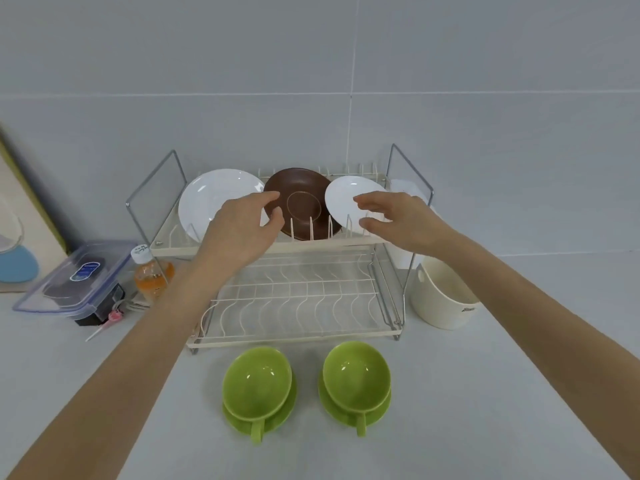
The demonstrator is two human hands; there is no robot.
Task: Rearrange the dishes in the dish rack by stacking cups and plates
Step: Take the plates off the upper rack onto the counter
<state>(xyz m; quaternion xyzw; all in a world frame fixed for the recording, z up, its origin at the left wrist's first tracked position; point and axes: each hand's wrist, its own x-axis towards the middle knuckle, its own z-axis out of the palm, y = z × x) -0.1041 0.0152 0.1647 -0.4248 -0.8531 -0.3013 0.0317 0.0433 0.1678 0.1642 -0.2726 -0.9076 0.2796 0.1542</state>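
A two-tier wire dish rack (298, 292) stands against the wall. In its top tier lean a large white plate (211, 199), a brown plate (301, 199) and a smaller white plate (346, 199). My left hand (242, 230) is open, fingers right at the brown plate's left rim. My right hand (398, 220) is open in front of the small white plate, holding nothing. On the counter in front of the rack sit two green cups, the left one (258, 382) and the right one (356, 375), each on a green saucer. The lower tier holds nothing.
A cream utensil holder (446, 299) hangs at the rack's right side. To the left stand an orange drink bottle (152, 271), a clear lidded container (76, 278) on a black box, and a pink lollipop (107, 322). A board leans at the far left.
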